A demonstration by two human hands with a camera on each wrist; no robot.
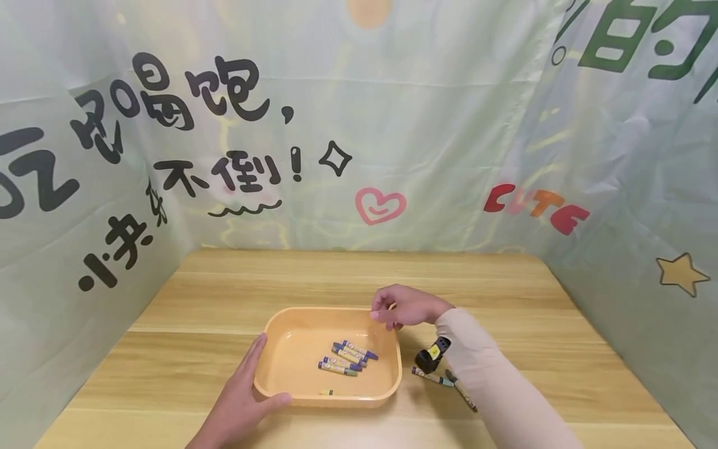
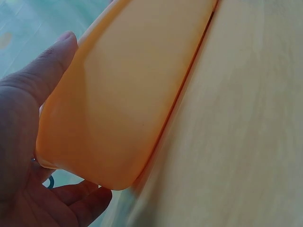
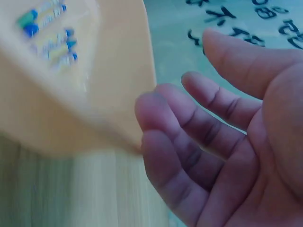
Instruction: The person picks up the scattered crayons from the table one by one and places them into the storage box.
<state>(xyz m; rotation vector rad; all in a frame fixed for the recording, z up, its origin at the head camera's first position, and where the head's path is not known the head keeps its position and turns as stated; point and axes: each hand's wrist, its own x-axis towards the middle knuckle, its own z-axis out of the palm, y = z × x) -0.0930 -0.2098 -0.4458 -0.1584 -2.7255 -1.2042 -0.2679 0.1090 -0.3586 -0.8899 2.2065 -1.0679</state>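
A pale orange plastic basin (image 1: 328,402) sits on the table. My left hand (image 1: 238,396) grips its near left corner, thumb at the front rim and fingers along the left side. In the left wrist view, fingers (image 2: 90,203) curl round the basin's outer wall (image 2: 128,94). Several paper-wrapped crayons (image 1: 348,358) lie in the basin, and a yellow one (image 1: 326,392) is partly hidden by the near wall. Over the far right corner is my right hand (image 1: 409,305), its fingers loosely bent. The right wrist view shows nothing in that hand (image 3: 227,137).
Right of the basin, a black object with a yellow label (image 1: 433,355) stands close to the right sleeve (image 1: 493,374). Beside it lie a crayon (image 1: 430,376) and another dark-tipped crayon (image 1: 462,393). Printed cloth walls (image 1: 449,143) enclose the wooden table (image 1: 482,274).
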